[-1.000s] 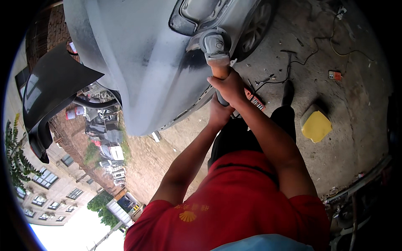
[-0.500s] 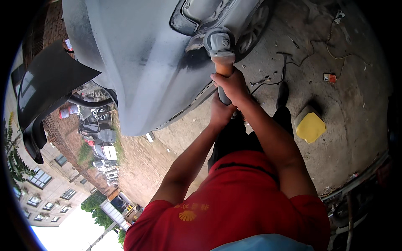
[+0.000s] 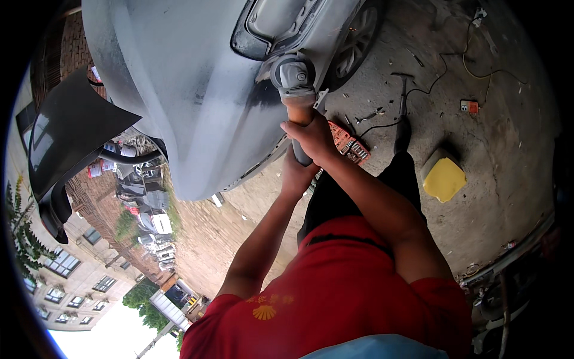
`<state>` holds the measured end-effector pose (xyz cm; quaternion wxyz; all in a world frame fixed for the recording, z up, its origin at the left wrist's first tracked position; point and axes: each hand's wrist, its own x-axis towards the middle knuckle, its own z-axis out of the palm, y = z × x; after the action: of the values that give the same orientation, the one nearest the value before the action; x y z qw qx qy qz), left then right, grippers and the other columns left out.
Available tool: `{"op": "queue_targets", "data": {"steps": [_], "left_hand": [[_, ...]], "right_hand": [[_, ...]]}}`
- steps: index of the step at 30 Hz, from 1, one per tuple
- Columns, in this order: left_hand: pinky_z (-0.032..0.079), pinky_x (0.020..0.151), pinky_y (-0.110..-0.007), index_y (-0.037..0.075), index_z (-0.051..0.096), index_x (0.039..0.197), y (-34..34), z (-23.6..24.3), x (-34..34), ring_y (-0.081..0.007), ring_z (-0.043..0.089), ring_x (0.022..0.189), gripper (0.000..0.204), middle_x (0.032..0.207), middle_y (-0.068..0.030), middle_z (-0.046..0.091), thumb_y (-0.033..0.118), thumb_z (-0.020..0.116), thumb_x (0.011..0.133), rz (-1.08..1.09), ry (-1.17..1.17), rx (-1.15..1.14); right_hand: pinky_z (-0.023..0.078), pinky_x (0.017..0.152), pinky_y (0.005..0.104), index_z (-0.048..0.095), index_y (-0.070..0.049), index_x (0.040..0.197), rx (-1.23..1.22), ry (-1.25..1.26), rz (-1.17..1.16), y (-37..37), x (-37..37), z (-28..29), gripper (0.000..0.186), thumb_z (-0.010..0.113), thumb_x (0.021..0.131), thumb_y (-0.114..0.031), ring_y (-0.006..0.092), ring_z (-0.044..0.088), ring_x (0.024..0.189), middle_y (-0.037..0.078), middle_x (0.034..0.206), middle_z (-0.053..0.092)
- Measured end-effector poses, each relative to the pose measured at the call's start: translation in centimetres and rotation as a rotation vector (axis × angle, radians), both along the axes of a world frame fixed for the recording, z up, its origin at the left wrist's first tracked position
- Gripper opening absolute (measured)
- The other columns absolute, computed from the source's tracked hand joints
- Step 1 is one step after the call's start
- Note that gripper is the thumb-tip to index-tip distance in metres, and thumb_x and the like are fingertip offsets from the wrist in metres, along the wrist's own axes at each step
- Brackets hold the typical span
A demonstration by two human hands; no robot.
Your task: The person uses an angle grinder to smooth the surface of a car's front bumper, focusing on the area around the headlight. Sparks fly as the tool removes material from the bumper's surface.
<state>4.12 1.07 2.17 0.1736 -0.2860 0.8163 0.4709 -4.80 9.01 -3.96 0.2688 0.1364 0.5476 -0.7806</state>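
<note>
Both my hands are wrapped around an angle grinder [image 3: 297, 113] with an orange body, a grey metal head and a dark rear grip. My right hand [image 3: 315, 141] grips the orange body behind the head. Closer to me, my left hand [image 3: 297, 175] closes round the dark rear grip. The head lies over the edge of a grey, dusty car body [image 3: 191, 113], below a recessed opening [image 3: 251, 43] and beside a dark patch. Its disc is mostly hidden by the head, so I cannot tell whether it touches the metal.
A car wheel [image 3: 356, 48] is just right of the grinder. On the concrete lie an orange tool case [image 3: 348, 143], a hammer-shaped tool [image 3: 403, 93], cables and a yellow-topped container [image 3: 444, 180]. A loose dark body panel [image 3: 72, 131] stands at the left, near piled car parts [image 3: 149, 203].
The grinder and both hands have shifted left and slightly toward me. The orange tool case now shows beside my right forearm. Both hands keep their hold.
</note>
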Motion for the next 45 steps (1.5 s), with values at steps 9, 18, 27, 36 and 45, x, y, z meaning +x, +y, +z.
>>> {"op": "queue_targets", "data": {"steps": [9,18,27,36,45], "left_hand": [[0.060,0.090,-0.045,-0.004,0.064,0.132,1.9,-3.5,-4.5,-0.0332,0.079,0.106,0.073,0.115,-0.0214,0.078,0.034,0.096,0.079,-0.164,0.030,-0.091],[0.060,0.088,-0.042,-0.006,0.061,0.135,1.6,-2.4,-2.1,-0.0243,0.077,0.103,0.073,0.113,-0.0169,0.078,0.032,0.094,0.082,-0.009,0.010,-0.048],[0.059,0.087,-0.037,-0.002,0.065,0.130,1.0,1.1,0.6,-0.0206,0.074,0.094,0.058,0.109,-0.0086,0.075,0.021,0.091,0.083,-0.019,-0.129,0.184],[0.058,0.078,-0.030,0.000,0.063,0.127,0.9,9.1,-1.8,-0.0138,0.070,0.086,0.046,0.104,-0.0061,0.072,0.016,0.086,0.090,0.111,-0.200,0.364],[0.059,0.076,-0.031,0.000,0.063,0.129,-0.1,9.9,-2.3,-0.0140,0.069,0.085,0.050,0.104,-0.0061,0.072,0.019,0.087,0.089,0.153,-0.203,0.411]], "right_hand": [[0.059,0.073,0.0356,0.073,-0.002,0.096,-0.113,-0.188,-0.210,3.8,-3.9,-1.7,0.027,0.088,0.091,-0.024,0.0172,0.074,0.076,0.005,0.086,0.074],[0.059,0.075,0.0352,0.071,0.001,0.107,-0.020,0.001,-0.043,1.9,-2.2,-1.1,0.035,0.089,0.090,-0.025,0.0163,0.074,0.078,0.007,0.088,0.076],[0.061,0.075,0.0334,0.071,-0.002,0.106,-0.369,-0.283,-0.065,3.7,0.9,0.4,0.030,0.088,0.096,-0.025,0.0157,0.072,0.077,0.005,0.091,0.071],[0.061,0.084,0.0340,0.069,-0.002,0.112,-0.618,-0.344,-0.057,2.9,-0.5,5.1,0.032,0.084,0.100,-0.027,0.0174,0.073,0.088,0.008,0.098,0.073],[0.061,0.082,0.0342,0.067,-0.004,0.112,-0.563,-0.350,-0.055,2.6,-1.3,7.0,0.030,0.083,0.103,-0.028,0.0165,0.073,0.088,0.006,0.098,0.072]]}}
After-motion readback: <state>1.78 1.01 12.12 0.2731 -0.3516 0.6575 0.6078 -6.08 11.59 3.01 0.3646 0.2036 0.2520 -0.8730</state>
